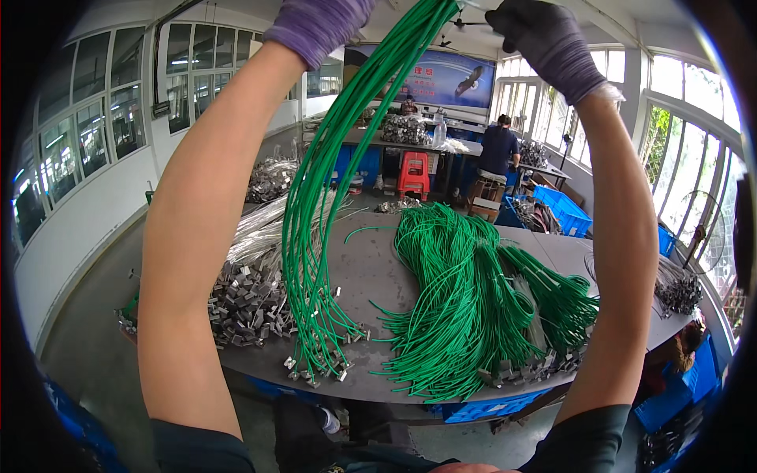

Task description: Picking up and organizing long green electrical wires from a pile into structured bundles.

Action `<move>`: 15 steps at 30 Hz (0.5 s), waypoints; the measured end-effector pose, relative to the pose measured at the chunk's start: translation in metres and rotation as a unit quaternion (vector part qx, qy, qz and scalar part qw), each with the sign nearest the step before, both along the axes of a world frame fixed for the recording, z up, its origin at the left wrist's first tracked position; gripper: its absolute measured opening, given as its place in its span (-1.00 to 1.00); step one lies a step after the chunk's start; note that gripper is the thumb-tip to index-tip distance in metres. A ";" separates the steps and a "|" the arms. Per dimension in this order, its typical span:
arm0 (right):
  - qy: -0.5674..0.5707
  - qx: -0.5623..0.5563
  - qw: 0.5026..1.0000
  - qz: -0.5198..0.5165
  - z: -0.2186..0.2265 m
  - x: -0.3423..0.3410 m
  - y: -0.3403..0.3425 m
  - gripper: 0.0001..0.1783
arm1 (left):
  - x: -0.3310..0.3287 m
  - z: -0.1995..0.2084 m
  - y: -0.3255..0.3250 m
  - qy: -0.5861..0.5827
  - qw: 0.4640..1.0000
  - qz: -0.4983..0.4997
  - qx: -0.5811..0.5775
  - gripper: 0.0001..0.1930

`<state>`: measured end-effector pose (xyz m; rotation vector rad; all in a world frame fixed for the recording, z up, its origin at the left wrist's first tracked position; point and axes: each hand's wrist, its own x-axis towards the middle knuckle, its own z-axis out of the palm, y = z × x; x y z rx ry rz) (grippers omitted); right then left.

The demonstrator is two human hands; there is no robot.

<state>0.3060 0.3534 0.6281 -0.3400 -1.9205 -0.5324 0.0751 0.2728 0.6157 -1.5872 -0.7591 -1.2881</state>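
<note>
A long bundle of green cables (315,181) hangs in front of me, its upper end running out at the top edge. Metal connectors (319,366) on its lower ends rest on the grey table. My left hand (323,27), in a purple-cuffed glove, is raised left of the bundle; its fingers are cut off by the frame. My right hand (540,35), in a dark glove with a purple cuff, is raised on the right. Its fingers are curled closed beside a small whitish piece at the bundle's top; their contents are hidden. More green cable bundles (449,307) lie on the table.
Silvery cables with metal connectors (252,303) are heaped on the table's left. Beyond the table (367,244) stand a red stool (413,175) and blue crates (564,209). A seated person (498,150) works farther back. More cables (676,292) lie at right.
</note>
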 end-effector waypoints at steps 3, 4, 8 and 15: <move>0.003 0.083 0.996 -0.033 -0.009 -0.011 0.000 -0.75 | 0.005 0.002 -0.007 -0.137 0.896 -0.333 -0.261 -0.64; 0.006 0.101 0.995 -0.008 -0.009 -0.016 0.002 -0.76 | 0.011 0.006 -0.012 -0.169 0.787 -0.476 -0.354 -0.62; 0.027 0.118 0.993 -0.003 -0.008 -0.027 0.007 -0.72 | 0.042 -0.004 -0.012 -0.069 0.698 -0.595 -0.392 -0.62; -0.020 0.056 0.951 0.303 -0.034 -0.010 -0.034 -0.62 | 0.031 0.004 -0.005 -0.224 0.678 -0.604 -0.355 -0.67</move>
